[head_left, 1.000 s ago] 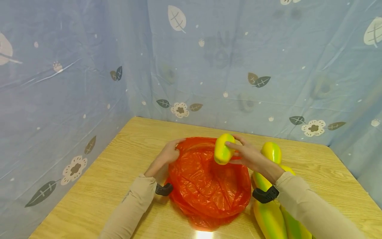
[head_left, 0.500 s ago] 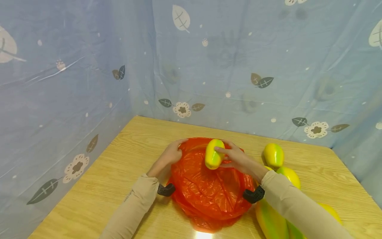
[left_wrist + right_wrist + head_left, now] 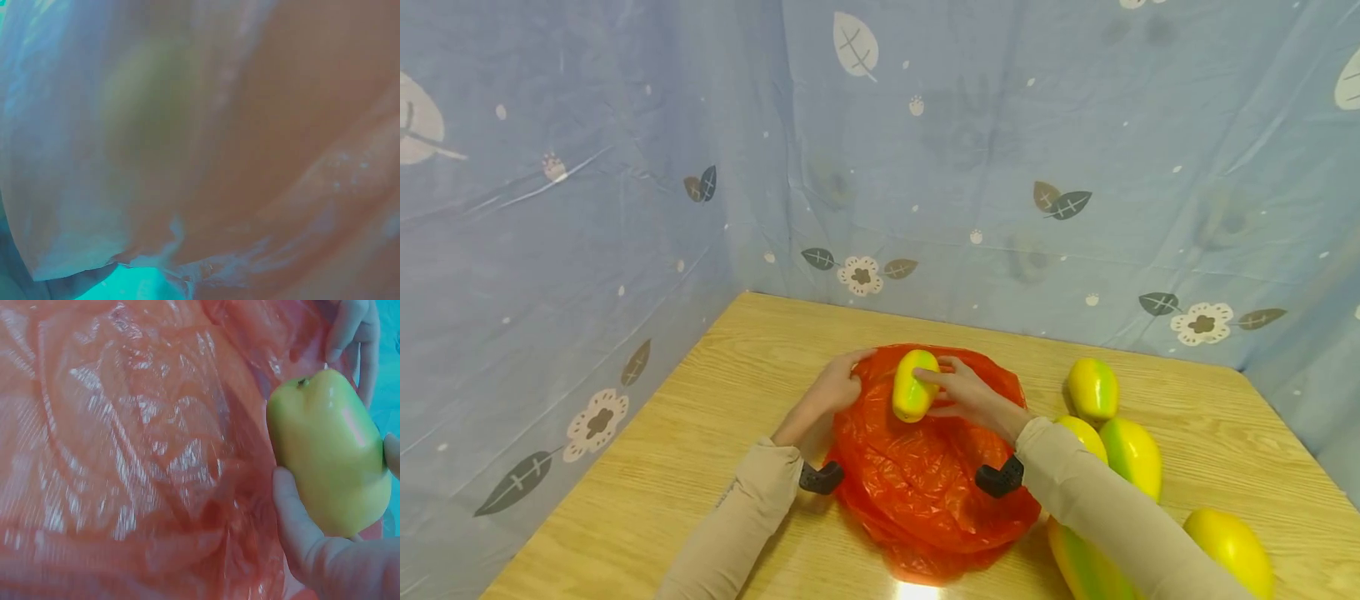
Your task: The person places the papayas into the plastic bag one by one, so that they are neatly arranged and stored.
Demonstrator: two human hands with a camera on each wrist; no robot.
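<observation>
At the left of the frame I note a blue patterned curtain (image 3: pixel 587 208), continuing across the top behind the table (image 3: pixel 722 400). Left of centre, the left hand (image 3: pixel 835 387) has its grip pinched on the rim of a red plastic bag (image 3: pixel 932 492), spread at lower centre. Against the bag's far part I find one yellow-green fruit (image 3: pixel 914 387); I cannot tell whether it touches the film. The right hand (image 3: pixel 973 397) grasps it, thumb and fingers about its sides. To the right I record further fruits (image 3: pixel 1093 389) on the table, some partly behind the right sleeve (image 3: pixel 1097 492), one at lower right.
</observation>
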